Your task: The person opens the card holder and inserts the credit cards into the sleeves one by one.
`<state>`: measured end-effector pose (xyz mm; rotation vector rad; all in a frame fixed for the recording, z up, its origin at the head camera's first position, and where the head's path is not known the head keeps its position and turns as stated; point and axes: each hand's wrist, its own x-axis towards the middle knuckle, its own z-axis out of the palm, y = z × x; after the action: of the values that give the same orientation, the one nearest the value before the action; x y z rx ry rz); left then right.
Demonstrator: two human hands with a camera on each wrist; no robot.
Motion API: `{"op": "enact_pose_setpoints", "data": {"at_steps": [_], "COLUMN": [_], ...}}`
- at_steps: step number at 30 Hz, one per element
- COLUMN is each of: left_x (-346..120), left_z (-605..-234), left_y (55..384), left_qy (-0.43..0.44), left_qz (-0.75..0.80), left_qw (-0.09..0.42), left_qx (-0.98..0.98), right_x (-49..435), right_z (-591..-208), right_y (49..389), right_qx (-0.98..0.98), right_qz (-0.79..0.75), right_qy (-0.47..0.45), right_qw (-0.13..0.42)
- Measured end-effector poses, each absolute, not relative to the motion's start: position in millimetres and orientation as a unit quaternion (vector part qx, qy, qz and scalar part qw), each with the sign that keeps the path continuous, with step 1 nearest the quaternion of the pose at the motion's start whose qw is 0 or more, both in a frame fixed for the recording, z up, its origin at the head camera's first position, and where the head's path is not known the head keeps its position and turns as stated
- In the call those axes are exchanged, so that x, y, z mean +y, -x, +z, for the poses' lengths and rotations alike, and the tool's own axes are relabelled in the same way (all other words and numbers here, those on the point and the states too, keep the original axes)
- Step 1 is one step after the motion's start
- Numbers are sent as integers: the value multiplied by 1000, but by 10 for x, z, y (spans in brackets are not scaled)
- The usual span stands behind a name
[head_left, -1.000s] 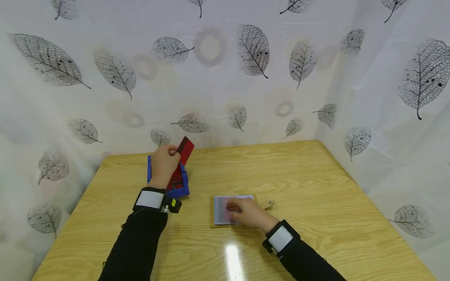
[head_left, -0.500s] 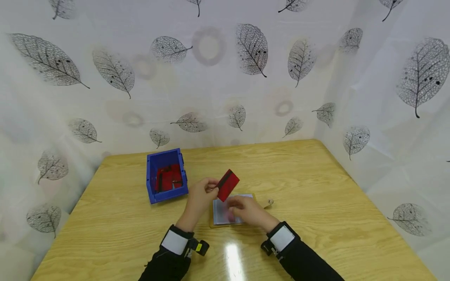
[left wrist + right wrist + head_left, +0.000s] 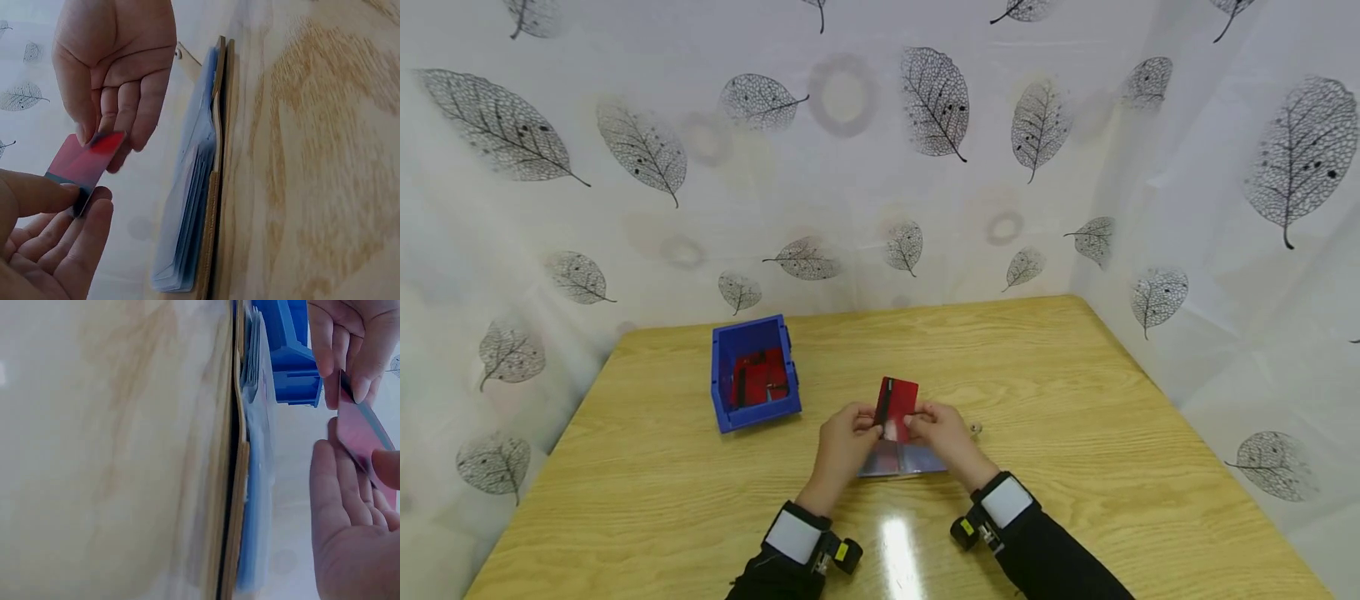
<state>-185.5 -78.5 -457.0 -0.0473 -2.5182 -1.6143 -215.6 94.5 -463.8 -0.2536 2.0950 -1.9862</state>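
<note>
A red card with a dark stripe stands raised between both hands in the head view. My left hand pinches its striped left side between thumb and fingers. On the opposite side my right hand pinches it too, thumb in front and fingers behind. Just below lies an open card holder with clear plastic sleeves, partly covered by the hands. The left wrist view shows the sleeves from the side, a tan cover beneath them, and the card apart from them.
Left of the hands stands a blue bin holding several red cards. A strap end with a snap sticks out right of the holder. Leaf-patterned curtain borders the wooden table at the back and sides.
My left hand has brought the red card from the blue bin rightward to above the card holder. My right hand has lifted off the sleeves and now holds the card as well.
</note>
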Motion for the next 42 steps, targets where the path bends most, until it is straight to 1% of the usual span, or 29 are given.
{"op": "enact_pose_setpoints", "data": {"at_steps": [2,5,10,14,17,21,24,32,42], "left_x": [-807,-870,-949,-970,-976,-967,-947,-905,-913], "left_z": [-4572,-4561,-4590,-4626,-4626,-4605,-4598,-4576,-4569], "left_y": [1857,1849,1820,1816,1824,1821,1807,1799,1813], "left_qy": [33,56,81,110,121,118,118,94,105], "left_qz": [-521,-440,-275,-220,-213,-224,-222,-199,-189], "left_qw": [72,69,65,48,37,5,-6,9,20], "left_qx": [-850,-893,-956,-968,-969,-967,-968,-975,-976], "right_x": [958,1021,1149,1197,1212,1214,1212,1157,1115], "right_z": [-4626,-4560,-4589,-4634,-4644,-4643,-4643,-4647,-4636], "right_y": [2168,2168,2189,2195,2203,2217,2223,2238,2290], "right_qx": [723,737,766,785,792,799,806,812,820], "right_qz": [-679,-665,-629,-603,-591,-580,-568,-555,-540], "right_qy": [73,60,50,49,46,34,31,22,33], "right_qw": [105,103,120,133,144,157,168,183,186]}}
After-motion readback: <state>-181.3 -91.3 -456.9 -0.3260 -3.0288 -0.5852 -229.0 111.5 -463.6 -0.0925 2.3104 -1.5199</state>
